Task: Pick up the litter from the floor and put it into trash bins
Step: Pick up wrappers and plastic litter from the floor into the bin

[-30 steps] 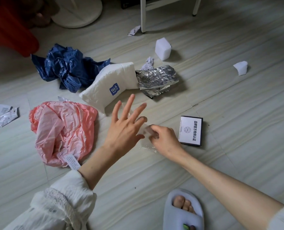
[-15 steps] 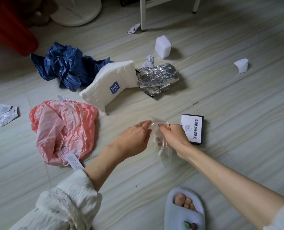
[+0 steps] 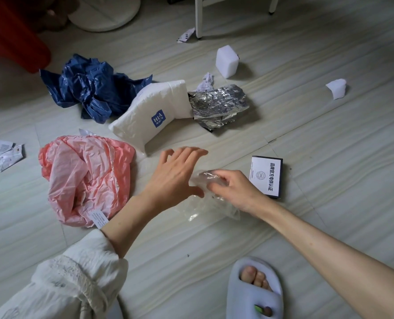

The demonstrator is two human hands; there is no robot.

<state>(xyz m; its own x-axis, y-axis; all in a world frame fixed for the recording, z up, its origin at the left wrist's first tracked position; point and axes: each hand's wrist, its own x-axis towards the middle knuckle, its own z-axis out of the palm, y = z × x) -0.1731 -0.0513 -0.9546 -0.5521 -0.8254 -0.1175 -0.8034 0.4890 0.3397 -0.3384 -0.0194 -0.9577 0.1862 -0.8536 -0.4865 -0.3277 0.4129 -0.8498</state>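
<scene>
My right hand (image 3: 234, 189) is closed on a crumpled clear plastic wrapper (image 3: 206, 203) that hangs just above the floor. My left hand (image 3: 175, 176) hovers beside it with fingers spread, its thumb touching the plastic. Litter lies around: a pink plastic bag (image 3: 85, 178) to the left, a white HLA pouch (image 3: 150, 116), a blue plastic bag (image 3: 92, 88), crumpled silver foil (image 3: 219, 107), and a small black-and-white box (image 3: 266, 177) just right of my right hand.
A white foam block (image 3: 227, 61) and a white scrap (image 3: 336, 88) lie farther back. Paper scraps (image 3: 3, 155) sit at the left edge. A red bin (image 3: 9, 33) stands at top left, a white chair leg (image 3: 198, 17) at the top. My slippered foot (image 3: 254, 288) is below.
My left hand let go of the wrapper and opened, fingers spreading. My right hand kept the clear plastic and bunched it lower toward the floor.
</scene>
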